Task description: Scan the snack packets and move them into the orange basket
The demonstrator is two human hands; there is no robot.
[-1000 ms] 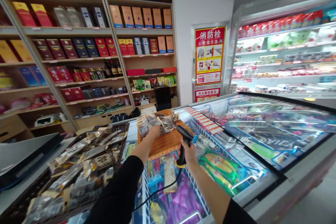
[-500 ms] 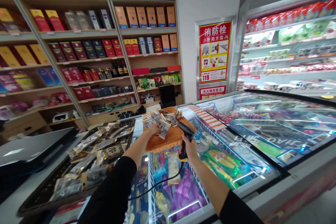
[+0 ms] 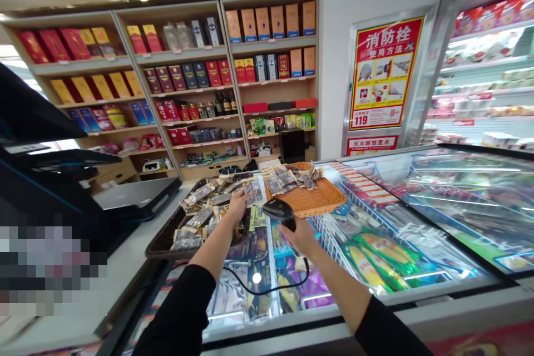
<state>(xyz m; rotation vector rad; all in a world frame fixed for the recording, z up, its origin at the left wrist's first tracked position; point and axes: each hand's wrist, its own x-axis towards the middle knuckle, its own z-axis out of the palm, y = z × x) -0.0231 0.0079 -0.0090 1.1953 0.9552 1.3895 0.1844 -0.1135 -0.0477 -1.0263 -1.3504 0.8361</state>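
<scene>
My right hand (image 3: pixel 301 236) is wrapped round the grip of a black handheld barcode scanner (image 3: pixel 278 209). The scanner's head points left, and its cable loops down over the freezer glass. My left hand (image 3: pixel 238 204) is closed at the right edge of a dark basket (image 3: pixel 155 245), its fingers pinching a small clear-and-tan snack packet (image 3: pixel 252 191). Similar packets (image 3: pixel 200 194) fill the dark basket in a heap. Just beyond the scanner is a shallow orange wicker basket (image 3: pixel 321 200), with several packets (image 3: pixel 287 177) gathered toward its back left.
Both baskets rest on a glass-topped chest freezer (image 3: pixel 233 297) holding bagged goods. At left are a grey counter (image 3: pixel 120 272), a flat scale-like plate (image 3: pixel 137 194) and a dark machine (image 3: pixel 33 178). Shelves of boxes (image 3: pixel 200 75) line the back; a chilled cabinet (image 3: pixel 488 83) stands right.
My left hand has moved from the orange basket left to the dark basket's edge with a packet. The scanner has swung from upright to pointing left. The view has turned left.
</scene>
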